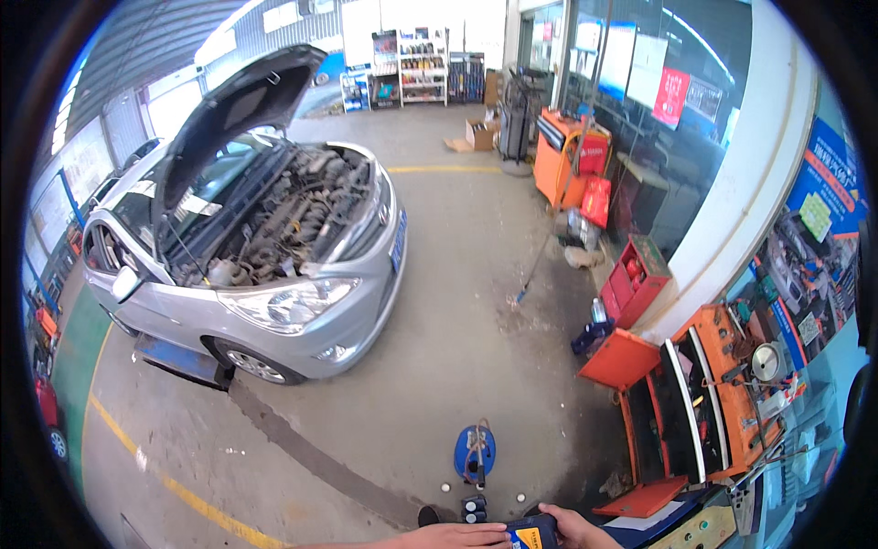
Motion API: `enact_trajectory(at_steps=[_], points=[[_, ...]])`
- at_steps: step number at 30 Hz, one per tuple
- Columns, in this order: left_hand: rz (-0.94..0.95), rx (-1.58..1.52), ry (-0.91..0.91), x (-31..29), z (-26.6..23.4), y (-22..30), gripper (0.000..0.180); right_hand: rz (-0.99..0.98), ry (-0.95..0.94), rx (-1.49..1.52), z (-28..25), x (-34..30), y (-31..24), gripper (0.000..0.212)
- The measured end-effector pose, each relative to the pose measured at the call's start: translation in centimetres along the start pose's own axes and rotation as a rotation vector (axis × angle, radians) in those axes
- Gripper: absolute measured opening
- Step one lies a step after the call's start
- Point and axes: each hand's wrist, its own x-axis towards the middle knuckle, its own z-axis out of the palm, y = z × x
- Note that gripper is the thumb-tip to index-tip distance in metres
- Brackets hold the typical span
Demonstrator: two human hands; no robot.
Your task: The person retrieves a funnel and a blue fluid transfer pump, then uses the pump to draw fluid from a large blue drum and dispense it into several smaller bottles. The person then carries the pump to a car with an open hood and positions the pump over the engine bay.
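Note:
At the lower edge, a dark box-shaped thing (533, 529) with a yellow and blue label sits between my hands; its lower part is cut off by the picture's rim. My left hand (471, 536) lies along its left side with the fingers against it. My right hand (572, 526) grips its right side, thumb on the upper edge. Just beyond, several dark bottle-like things (474, 509) with pale tops stand close together on the floor. A blue round canister (475, 453) with a hose and a handle stands farther on.
Left stands a silver car (302, 316), hood raised over its engine. An orange tool cabinet (718, 393) with pulled-out drawers is at my right. Past it are a red metal box (631, 279) and an orange machine (558, 160). Shelves (422, 64) line the far end.

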Motion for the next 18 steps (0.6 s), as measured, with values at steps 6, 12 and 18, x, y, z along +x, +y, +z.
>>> enact_trajectory(at_steps=[6, 12, 18], points=[[-0.61, -0.475, 0.211, -0.6, -2.6, 0.4, 0.046, -0.689, 0.054, 0.357, 6.0, -8.9, -2.5, 0.04], [-1.536, -2.202, 0.026, -3.5, 5.7, -1.8, 0.066, -1.781, 0.498, -1.099, 11.9, -27.8, -7.8, 0.044], [-1.598, -1.936, -0.794, -3.5, 12.6, -2.9, 0.079, -2.339, -0.431, -1.739, 18.1, -34.9, -7.0, 0.039]])
